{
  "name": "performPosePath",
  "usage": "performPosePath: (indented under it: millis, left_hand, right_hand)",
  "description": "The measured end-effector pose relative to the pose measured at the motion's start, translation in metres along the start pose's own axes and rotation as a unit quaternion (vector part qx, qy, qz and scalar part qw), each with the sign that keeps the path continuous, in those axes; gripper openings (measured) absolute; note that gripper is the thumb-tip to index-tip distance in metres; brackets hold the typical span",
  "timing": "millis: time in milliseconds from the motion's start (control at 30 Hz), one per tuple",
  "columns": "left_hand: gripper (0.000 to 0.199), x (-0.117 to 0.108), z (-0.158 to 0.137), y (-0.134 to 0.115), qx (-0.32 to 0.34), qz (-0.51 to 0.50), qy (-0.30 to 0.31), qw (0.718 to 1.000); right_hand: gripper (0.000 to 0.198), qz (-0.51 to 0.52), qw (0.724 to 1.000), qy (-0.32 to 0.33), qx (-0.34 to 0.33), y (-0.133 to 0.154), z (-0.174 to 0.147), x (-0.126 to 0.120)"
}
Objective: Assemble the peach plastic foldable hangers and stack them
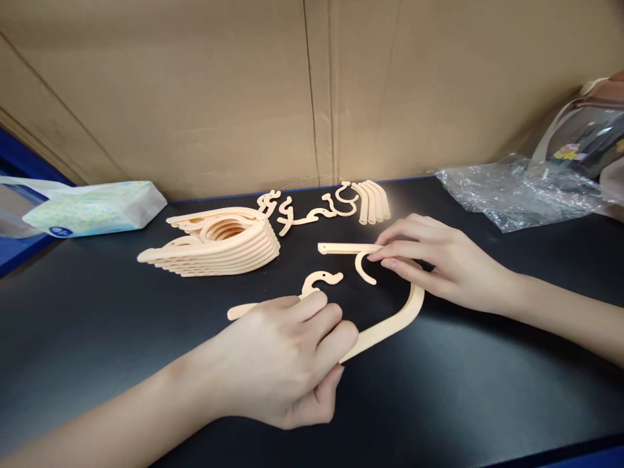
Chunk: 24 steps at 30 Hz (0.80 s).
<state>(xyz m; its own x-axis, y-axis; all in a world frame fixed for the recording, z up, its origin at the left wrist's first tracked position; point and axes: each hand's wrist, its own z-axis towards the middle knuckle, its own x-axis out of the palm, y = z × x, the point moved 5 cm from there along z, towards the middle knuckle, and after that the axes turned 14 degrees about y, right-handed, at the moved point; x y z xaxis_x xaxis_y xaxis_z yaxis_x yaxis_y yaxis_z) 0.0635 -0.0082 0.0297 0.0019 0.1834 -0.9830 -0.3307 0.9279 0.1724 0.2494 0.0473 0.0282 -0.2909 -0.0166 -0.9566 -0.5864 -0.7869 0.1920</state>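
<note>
My left hand (287,357) is closed at the near end of a cream plastic folding-hanger piece (390,326), its fingertips mostly hidden. My right hand (443,260) grips the same hanger piece near its far bend, thumb and fingers drawn together; a straight bar (344,248) and a curved prong (364,270) stick out beside those fingers. Behind my left knuckles shows a cream hook part (322,277), and a rounded bar end (242,311) emerges to the left of them. Whether my left hand touches these is hidden.
A stack of cream hangers (219,257) lies at the middle left. Several loose hooks (316,214) and short curved arms (374,203) lie at the back. A tissue pack (104,207), crinkled clear plastic (492,188) and a transparent bag (585,140) flank the black table (463,403); cardboard (219,97) stands behind.
</note>
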Motion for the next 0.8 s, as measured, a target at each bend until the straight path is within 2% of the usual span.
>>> performPosePath:
  millis: [200,300,400,467,667,800]
  left_hand:
    - [0.016,0.0,-0.001,0.002,0.013,0.011,0.0,1.0]
    - [0.026,0.002,-0.001,0.009,-0.042,0.012,-0.02,0.999]
    - [0.041,0.009,-0.003,0.019,-0.104,-0.006,-0.017,0.994]
    - [0.045,0.012,-0.004,0.023,-0.128,-0.001,-0.015,0.992]
    - [0.046,0.007,-0.003,0.022,-0.156,0.047,-0.03,0.986]
    - [0.041,0.007,-0.003,0.021,-0.152,0.048,-0.025,0.987]
  right_hand:
    - [0.026,-0.016,0.999,-0.013,0.026,-0.007,0.0,0.002]
    - [0.025,-0.034,0.998,-0.017,0.042,-0.011,0.0,0.002]
    - [0.023,-0.055,0.996,-0.029,0.061,-0.015,-0.001,0.0]
    - [0.022,-0.06,0.995,-0.037,0.072,-0.017,-0.001,-0.001]
    - [0.025,-0.054,0.992,-0.034,0.105,-0.022,-0.002,-0.001]
    - [0.027,-0.055,0.99,-0.031,0.126,-0.024,-0.002,-0.001]
